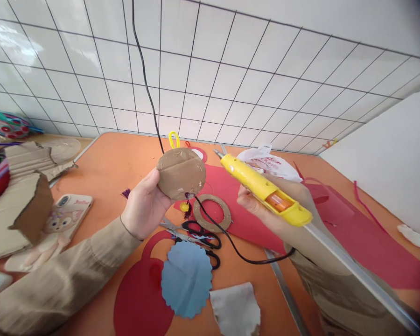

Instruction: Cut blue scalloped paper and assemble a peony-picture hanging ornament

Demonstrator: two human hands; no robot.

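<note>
L hand (143,205) pinches cardboard disc's (182,173) near edge, thumb in front; R hand (269,223) wraps glue gun (248,176), nozzle apart from disc, up-left of that grip. Prob. best: steady disc, fingertips well clear of hot tip w/ light squeeze

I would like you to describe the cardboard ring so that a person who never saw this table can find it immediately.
On the orange table, find the large red sheet. The cardboard ring lies at the sheet's left end, just beyond the black-handled scissors, with a black cable crossing it. Its open middle sets it apart from the solid cardboard disc in the left hand.
</note>
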